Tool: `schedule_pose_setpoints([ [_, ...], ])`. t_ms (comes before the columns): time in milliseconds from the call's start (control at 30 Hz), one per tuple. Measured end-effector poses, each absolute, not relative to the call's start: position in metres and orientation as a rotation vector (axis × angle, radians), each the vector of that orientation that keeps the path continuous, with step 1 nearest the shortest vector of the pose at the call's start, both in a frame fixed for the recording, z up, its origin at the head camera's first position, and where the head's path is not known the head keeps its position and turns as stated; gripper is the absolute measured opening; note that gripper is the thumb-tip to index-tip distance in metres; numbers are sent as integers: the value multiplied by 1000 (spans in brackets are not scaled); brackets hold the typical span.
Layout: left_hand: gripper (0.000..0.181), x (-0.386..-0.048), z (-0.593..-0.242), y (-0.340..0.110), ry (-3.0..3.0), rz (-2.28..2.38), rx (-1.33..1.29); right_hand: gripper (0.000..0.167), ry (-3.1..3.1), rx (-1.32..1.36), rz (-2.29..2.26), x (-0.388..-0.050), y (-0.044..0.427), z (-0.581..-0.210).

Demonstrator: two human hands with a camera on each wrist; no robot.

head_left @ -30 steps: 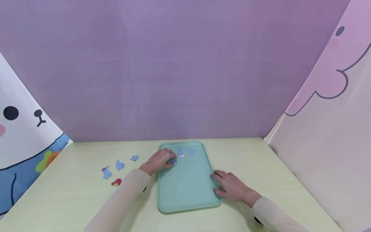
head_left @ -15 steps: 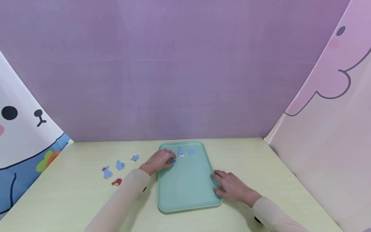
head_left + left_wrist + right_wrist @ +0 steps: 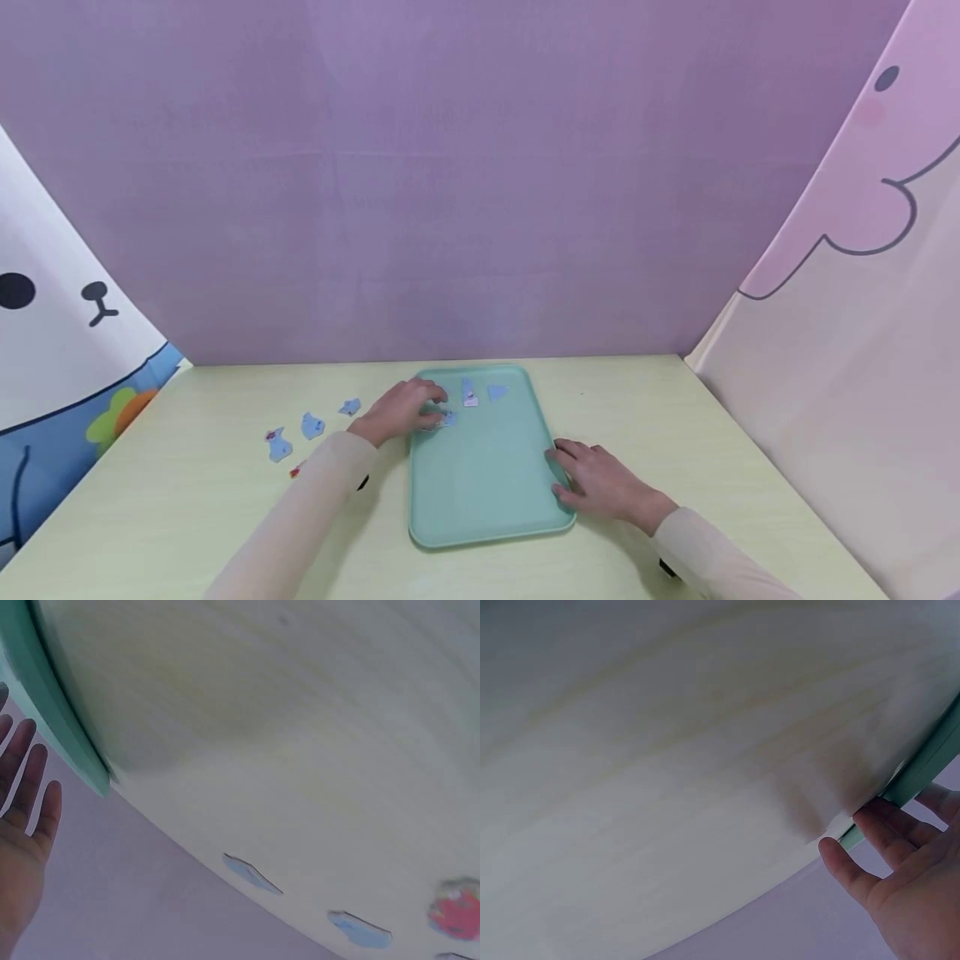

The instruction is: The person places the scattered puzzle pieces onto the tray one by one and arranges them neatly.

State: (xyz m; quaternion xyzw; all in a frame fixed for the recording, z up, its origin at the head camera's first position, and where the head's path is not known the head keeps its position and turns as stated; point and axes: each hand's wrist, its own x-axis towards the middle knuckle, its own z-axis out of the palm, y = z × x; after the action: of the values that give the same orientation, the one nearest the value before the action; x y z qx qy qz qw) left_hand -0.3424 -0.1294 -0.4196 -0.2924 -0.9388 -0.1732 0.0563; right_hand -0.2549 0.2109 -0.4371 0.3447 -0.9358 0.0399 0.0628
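My left hand (image 3: 401, 410) hovers at the left edge of the green tray (image 3: 487, 483), thumb and fingers apart. Just by its thumb a blue puzzle piece (image 3: 450, 418) lies flat on the tray, partly covered. In the left wrist view the fingers (image 3: 30, 776) are straight and hold nothing. Two more blue puzzle pieces, one tall (image 3: 468, 393) and one triangular (image 3: 498, 392), lie near the tray's far end. My right hand (image 3: 600, 482) rests against the tray's right rim, its fingers (image 3: 889, 836) extended and touching the edge.
On the pale table (image 3: 187, 517), left of the tray, lie several loose pieces: a blue one with a red mark (image 3: 279, 446), a blue one (image 3: 312, 426), a small blue one (image 3: 349, 407) and a red one (image 3: 297, 470), partly behind my left sleeve. A purple curtain (image 3: 480, 183) stands behind.
The left hand's fingers have parted from the blue piece and the hand has drawn back slightly left, leaving the piece on the tray. The right hand has not moved.
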Motion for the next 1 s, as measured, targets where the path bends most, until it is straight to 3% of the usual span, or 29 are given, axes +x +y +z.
schedule_pose_setpoints([
  [1000, 29, -310, -419, -197, -2736, -283, -882, 47, -2813, 1031, 136, -254, 213, -439],
])
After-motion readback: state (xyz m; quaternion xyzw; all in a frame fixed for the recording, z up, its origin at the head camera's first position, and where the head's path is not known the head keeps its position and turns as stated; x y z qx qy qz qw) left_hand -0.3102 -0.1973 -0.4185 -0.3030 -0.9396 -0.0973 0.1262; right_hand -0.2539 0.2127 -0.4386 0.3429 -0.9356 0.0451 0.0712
